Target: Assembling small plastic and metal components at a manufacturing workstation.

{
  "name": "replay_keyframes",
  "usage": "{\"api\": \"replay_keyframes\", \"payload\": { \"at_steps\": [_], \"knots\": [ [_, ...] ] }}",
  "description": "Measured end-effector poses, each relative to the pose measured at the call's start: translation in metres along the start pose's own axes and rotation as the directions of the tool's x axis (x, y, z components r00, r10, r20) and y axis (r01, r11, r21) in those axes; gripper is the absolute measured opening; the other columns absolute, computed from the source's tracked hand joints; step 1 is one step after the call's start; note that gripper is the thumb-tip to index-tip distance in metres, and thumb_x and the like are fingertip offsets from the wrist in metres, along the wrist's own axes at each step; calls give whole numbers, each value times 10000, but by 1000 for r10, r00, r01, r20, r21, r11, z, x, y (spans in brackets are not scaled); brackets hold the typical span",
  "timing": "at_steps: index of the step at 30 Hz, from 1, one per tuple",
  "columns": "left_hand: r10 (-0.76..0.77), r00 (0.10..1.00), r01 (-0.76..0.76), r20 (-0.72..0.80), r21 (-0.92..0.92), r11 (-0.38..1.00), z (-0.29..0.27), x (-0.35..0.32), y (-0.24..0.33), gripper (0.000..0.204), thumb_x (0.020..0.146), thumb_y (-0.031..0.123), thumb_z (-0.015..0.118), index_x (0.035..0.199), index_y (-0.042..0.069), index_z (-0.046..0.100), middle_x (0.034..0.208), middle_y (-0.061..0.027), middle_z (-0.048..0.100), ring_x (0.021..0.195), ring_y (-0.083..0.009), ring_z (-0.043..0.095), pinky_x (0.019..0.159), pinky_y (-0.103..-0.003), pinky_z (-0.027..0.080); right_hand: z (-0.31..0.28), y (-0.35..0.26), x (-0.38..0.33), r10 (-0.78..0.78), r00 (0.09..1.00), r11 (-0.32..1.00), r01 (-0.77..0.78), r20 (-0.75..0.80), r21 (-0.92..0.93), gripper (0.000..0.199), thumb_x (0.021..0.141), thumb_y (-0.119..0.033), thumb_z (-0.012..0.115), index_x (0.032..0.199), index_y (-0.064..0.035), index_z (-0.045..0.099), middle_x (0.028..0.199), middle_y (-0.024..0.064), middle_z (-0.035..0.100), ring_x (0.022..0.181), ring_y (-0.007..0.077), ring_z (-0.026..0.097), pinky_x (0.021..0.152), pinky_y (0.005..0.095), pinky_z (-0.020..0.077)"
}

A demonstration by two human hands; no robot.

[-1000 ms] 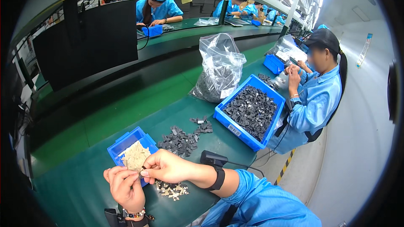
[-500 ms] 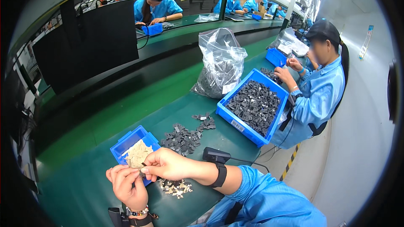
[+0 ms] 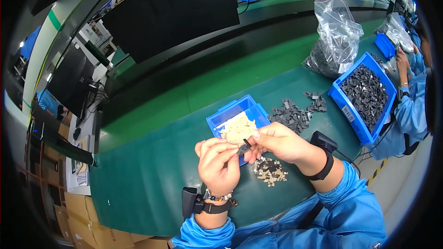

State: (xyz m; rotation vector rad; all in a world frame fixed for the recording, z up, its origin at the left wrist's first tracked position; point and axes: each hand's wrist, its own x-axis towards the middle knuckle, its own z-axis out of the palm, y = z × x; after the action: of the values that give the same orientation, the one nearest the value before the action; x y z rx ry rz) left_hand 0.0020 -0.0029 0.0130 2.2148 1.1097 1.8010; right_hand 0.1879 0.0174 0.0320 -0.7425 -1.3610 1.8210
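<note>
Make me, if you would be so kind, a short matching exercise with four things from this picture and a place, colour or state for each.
Things:
1. small dark piece
2. cream pieces
3. plastic bag
4. bench top

Places, colours and states:
A. see-through
B. inside the small blue bin
C. green
D. held up between the left hand and the right hand

Right pairs: 1-D, 2-B, 3-A, 4-C

Looks pretty bright over your bench (image 3: 143, 191), and your left hand (image 3: 219, 163) and right hand (image 3: 286, 145) come out clear. Glare's hitting the clear bag (image 3: 336, 27) on the right, your far panel (image 3: 175, 18) is near-black, and fisheye bends everything toward a black rim.
</note>
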Motion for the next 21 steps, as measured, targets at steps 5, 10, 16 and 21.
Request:
{"api": "replay_keyframes", "payload": {
  "at_steps": [5, 10, 16, 21],
  "knots": [
    [13, 1000, -12, 17, -6, 1000, -1, 1, -2, 169, 704, -73, 739, 794, 40, 651, 818, -76, 687, 847, -280, 605, 791, -380, 463, 0, -5, 1, 23, 1000, 999, -22, 12, -47, 472, 1030, -363, 477, 879, 25, 699, 836, 101, 722, 725, 136, 682, 663, 238, 512],
    [11, 1000, -11, 7, -19, 1000, 2, 2, 0, 157, 705, -69, 733, 783, 38, 650, 814, -77, 686, 848, -279, 604, 791, -378, 457, -1, -2, -1, 2, 1000, 997, -1, 17, -82, 441, 1020, -352, 506, 871, 12, 707, 824, 85, 722, 722, 124, 678, 658, 231, 508],
    [-3, 1000, 3, 23, -6, 1000, 6, -1, 3, 166, 653, -80, 711, 758, 36, 656, 800, -80, 685, 842, -283, 606, 784, -382, 464, 0, -3, -6, 0, 999, 996, -4, -53, -86, 274, 957, -221, 641, 872, 31, 706, 778, 78, 702, 723, 106, 662, 671, 238, 537],
    [5, 1000, -6, 30, 28, 1000, -1, -3, 4, 175, 643, -87, 699, 750, 39, 642, 761, -72, 648, 809, -277, 581, 751, -380, 458, 10, 1, 1, -20, 999, 996, 17, -38, -85, 189, 911, -102, 680, 805, 52, 662, 725, 78, 673, 673, 113, 653, 607, 240, 537]
  ]
}}
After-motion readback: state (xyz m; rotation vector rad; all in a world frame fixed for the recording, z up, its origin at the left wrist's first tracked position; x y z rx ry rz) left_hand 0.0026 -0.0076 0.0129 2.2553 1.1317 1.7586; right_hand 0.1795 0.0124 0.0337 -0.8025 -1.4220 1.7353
